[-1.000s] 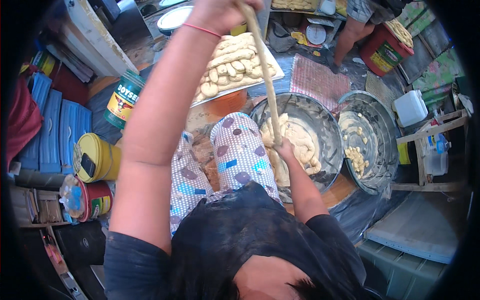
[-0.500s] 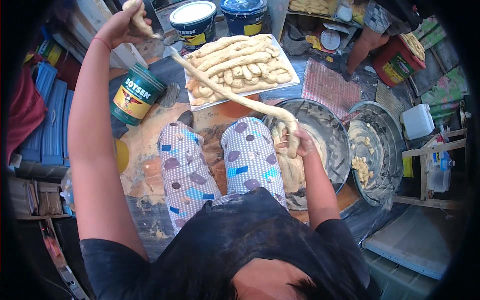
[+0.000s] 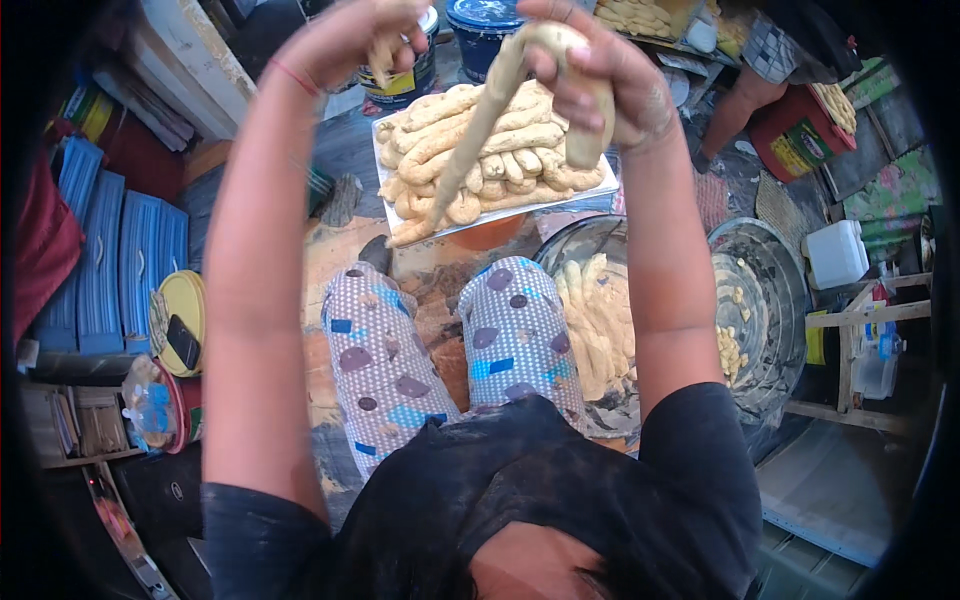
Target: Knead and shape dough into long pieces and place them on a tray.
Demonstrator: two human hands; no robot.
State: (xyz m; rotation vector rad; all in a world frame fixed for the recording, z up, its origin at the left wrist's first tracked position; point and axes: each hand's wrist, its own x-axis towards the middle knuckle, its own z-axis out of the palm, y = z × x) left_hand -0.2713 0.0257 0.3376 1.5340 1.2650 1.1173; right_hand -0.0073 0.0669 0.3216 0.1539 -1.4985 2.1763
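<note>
My left hand [image 3: 365, 45] is raised at the top, its fingers closed round a short piece of dough [image 3: 381, 60]. To its right, my right hand [image 3: 615, 90] grips a thick dough rope [image 3: 474, 150]. One end of the rope folds down below my fingers; the other hangs slanting to the left in front of the tray. Long dough rolls [image 3: 528, 139] lie stacked on the white tray [image 3: 570, 203] below my hands. More dough strips [image 3: 590, 325] lie in the black basin beside my knee, partly hidden by my right forearm.
A second black basin [image 3: 770, 325] at the right holds small dough pieces [image 3: 730, 350]. Lidded paint buckets [image 3: 477, 40] stand behind the tray. Another person's leg [image 3: 737, 115] is near a red bucket [image 3: 800, 140] of dough. A phone [image 3: 184, 342] lies on a yellow lid at left.
My right hand has risen from the basin to above the tray, carrying the dough rope. My left hand has moved right, toward it, still holding its dough piece.
</note>
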